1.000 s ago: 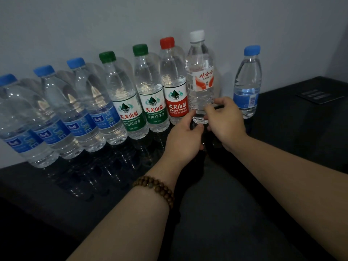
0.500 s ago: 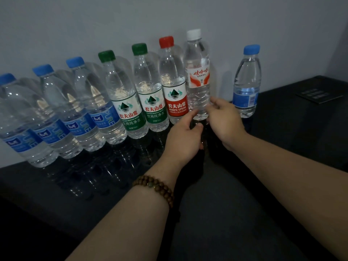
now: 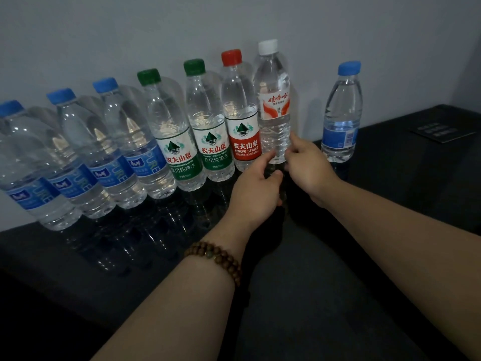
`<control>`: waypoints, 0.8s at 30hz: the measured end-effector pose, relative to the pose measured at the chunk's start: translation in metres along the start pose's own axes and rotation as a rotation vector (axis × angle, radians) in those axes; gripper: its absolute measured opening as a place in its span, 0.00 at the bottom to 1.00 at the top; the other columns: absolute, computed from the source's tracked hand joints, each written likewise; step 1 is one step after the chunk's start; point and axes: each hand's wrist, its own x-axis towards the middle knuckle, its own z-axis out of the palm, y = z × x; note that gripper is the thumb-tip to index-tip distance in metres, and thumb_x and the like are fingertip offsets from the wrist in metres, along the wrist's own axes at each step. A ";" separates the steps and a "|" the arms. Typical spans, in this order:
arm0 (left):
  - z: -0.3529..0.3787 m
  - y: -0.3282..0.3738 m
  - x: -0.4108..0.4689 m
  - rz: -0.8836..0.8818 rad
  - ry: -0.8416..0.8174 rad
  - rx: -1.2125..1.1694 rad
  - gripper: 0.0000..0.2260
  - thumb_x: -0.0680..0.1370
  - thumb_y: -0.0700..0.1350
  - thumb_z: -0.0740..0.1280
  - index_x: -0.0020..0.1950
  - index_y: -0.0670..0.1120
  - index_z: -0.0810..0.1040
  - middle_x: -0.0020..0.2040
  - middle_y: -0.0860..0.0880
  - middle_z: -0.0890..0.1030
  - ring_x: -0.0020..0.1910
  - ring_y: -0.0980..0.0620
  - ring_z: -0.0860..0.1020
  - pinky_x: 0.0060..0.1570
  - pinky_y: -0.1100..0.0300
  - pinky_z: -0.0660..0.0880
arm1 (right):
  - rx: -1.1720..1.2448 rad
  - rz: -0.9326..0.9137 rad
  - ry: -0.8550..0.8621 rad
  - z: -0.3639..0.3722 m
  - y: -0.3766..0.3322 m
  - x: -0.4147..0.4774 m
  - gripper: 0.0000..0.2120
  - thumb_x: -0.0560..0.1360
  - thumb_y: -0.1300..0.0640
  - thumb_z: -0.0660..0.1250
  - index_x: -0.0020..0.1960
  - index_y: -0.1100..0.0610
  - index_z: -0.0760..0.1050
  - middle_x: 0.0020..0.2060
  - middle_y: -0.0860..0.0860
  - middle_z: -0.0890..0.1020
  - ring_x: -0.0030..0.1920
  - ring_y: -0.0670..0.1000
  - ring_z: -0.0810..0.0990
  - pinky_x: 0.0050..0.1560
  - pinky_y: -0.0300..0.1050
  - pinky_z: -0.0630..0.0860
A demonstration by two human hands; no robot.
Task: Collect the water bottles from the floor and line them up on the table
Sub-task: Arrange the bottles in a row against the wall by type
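Along the wall on the black table (image 3: pixel 338 295) stands a row of water bottles: three blue-capped ones (image 3: pixel 109 157), two green-capped ones (image 3: pixel 177 142), a red-capped one (image 3: pixel 240 121) and a taller white-capped bottle (image 3: pixel 273 100) at the row's right end. The white-capped bottle is upright and touches the red-capped one. My left hand (image 3: pixel 257 188) and my right hand (image 3: pixel 307 162) hold its base from either side, fingers curled against it. A smaller blue-capped bottle (image 3: pixel 341 113) stands alone further right, a gap away.
A dark flat card or pad (image 3: pixel 440 128) lies at the table's far right. The grey wall (image 3: pixel 234 27) runs close behind the bottles. A bead bracelet (image 3: pixel 216 259) is on my left wrist.
The white-capped bottle has slid left until it touches the red-capped bottle, and its label has turned to face me. Both hands moved with it.
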 end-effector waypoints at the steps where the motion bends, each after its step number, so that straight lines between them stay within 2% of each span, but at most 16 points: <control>1: 0.000 0.000 0.000 -0.003 0.001 0.000 0.23 0.82 0.45 0.65 0.76 0.58 0.70 0.38 0.77 0.77 0.29 0.57 0.81 0.36 0.64 0.76 | 0.013 -0.002 -0.005 -0.001 0.001 0.000 0.18 0.80 0.56 0.56 0.64 0.39 0.73 0.57 0.52 0.79 0.54 0.55 0.80 0.60 0.63 0.77; 6: 0.001 0.000 0.000 -0.006 0.000 0.006 0.23 0.82 0.47 0.65 0.77 0.59 0.69 0.39 0.74 0.77 0.30 0.57 0.82 0.36 0.63 0.77 | 0.045 -0.009 -0.031 -0.004 0.001 0.004 0.21 0.81 0.56 0.58 0.70 0.38 0.72 0.62 0.49 0.80 0.59 0.54 0.80 0.63 0.59 0.76; 10: 0.001 0.000 0.001 0.008 -0.003 0.028 0.23 0.82 0.47 0.65 0.77 0.58 0.68 0.37 0.79 0.75 0.30 0.57 0.82 0.39 0.61 0.77 | 0.006 0.004 -0.024 -0.001 0.002 0.003 0.24 0.81 0.53 0.58 0.75 0.35 0.66 0.70 0.49 0.74 0.62 0.54 0.78 0.64 0.59 0.75; 15: 0.002 0.000 0.002 0.016 0.022 0.022 0.23 0.82 0.45 0.65 0.77 0.57 0.69 0.39 0.72 0.75 0.29 0.55 0.81 0.41 0.58 0.80 | 0.005 -0.024 0.018 0.000 0.003 0.002 0.21 0.79 0.53 0.59 0.70 0.36 0.70 0.64 0.48 0.79 0.57 0.54 0.81 0.59 0.60 0.78; 18: 0.002 0.001 0.001 0.017 0.020 0.013 0.23 0.82 0.45 0.65 0.77 0.57 0.69 0.41 0.71 0.75 0.29 0.54 0.81 0.43 0.56 0.81 | -0.001 -0.030 0.020 0.000 0.004 0.003 0.22 0.80 0.53 0.59 0.72 0.37 0.69 0.66 0.48 0.78 0.59 0.53 0.80 0.61 0.59 0.77; 21: 0.002 0.001 0.000 0.011 0.015 0.009 0.23 0.82 0.45 0.65 0.77 0.57 0.69 0.41 0.71 0.75 0.29 0.55 0.81 0.40 0.59 0.79 | -0.018 -0.001 0.007 -0.001 0.004 0.005 0.26 0.81 0.53 0.59 0.77 0.39 0.65 0.69 0.49 0.76 0.60 0.54 0.80 0.62 0.58 0.77; 24: 0.002 0.002 0.000 0.010 0.010 0.018 0.23 0.82 0.46 0.65 0.77 0.58 0.68 0.42 0.72 0.75 0.29 0.56 0.81 0.39 0.62 0.78 | -0.010 0.002 0.003 -0.001 0.005 0.005 0.25 0.81 0.53 0.59 0.77 0.38 0.64 0.69 0.49 0.76 0.60 0.53 0.80 0.63 0.57 0.77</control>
